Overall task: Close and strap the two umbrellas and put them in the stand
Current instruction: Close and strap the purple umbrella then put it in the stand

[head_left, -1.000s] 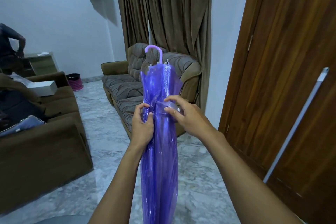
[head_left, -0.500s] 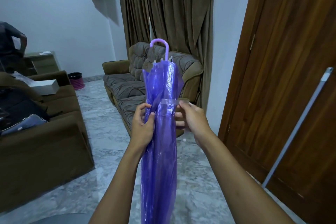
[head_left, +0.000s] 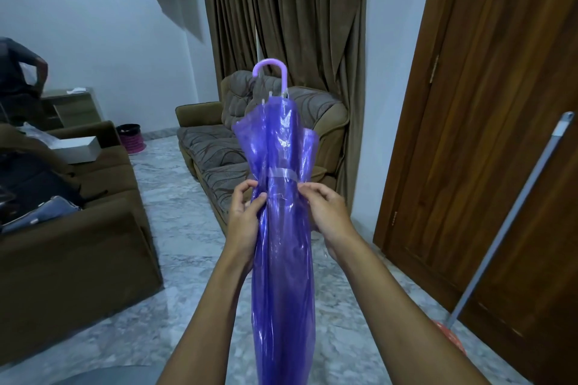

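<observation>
Fingers (head_left: pixel 250 197) of my left hand (head_left: pixel 242 222) pinch the folded canopy of the purple umbrella (head_left: pixel 281 228), while my right hand (head_left: pixel 325 212) grips its other side just below the clear strap (head_left: pixel 283 172). I hold the umbrella upright, hooked handle (head_left: pixel 269 67) topmost, above the marble floor (head_left: pixel 175 228), a sofa (head_left: pixel 212 147) behind.
</observation>
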